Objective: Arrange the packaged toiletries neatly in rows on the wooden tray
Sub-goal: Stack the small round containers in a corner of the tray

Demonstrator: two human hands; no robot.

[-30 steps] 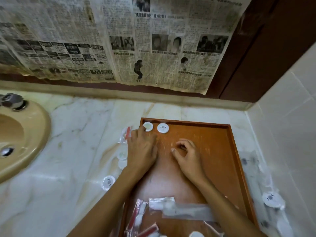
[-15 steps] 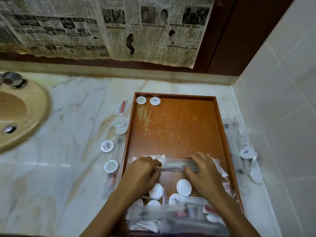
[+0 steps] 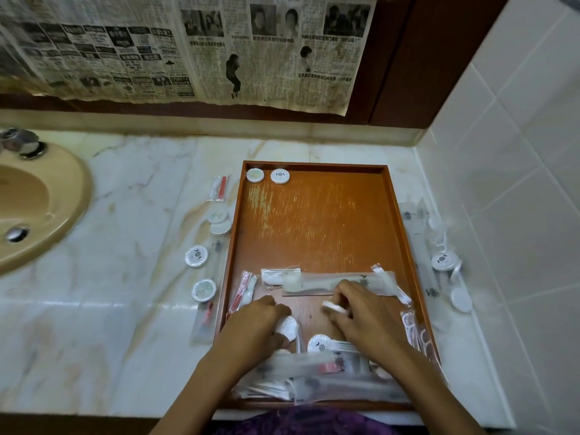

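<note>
Two bare forearms, no sleeves down to the wrists. No rings, watch or bracelets on the left hand [image 3: 251,324] or the right hand [image 3: 365,318]. Short, plain fingernails where visible. Behind the wrists, at the bottom edge of the head view, a strip of purple patterned garment [image 3: 301,423] with darker mottling, pattern too blurred to make out. Nothing more of the body in view.

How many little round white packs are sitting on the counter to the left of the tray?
4. Two overlap beside the tray's left wall, one with a dark logo sits nearer, and one nearest. More could hide under the plastic packets.
</note>
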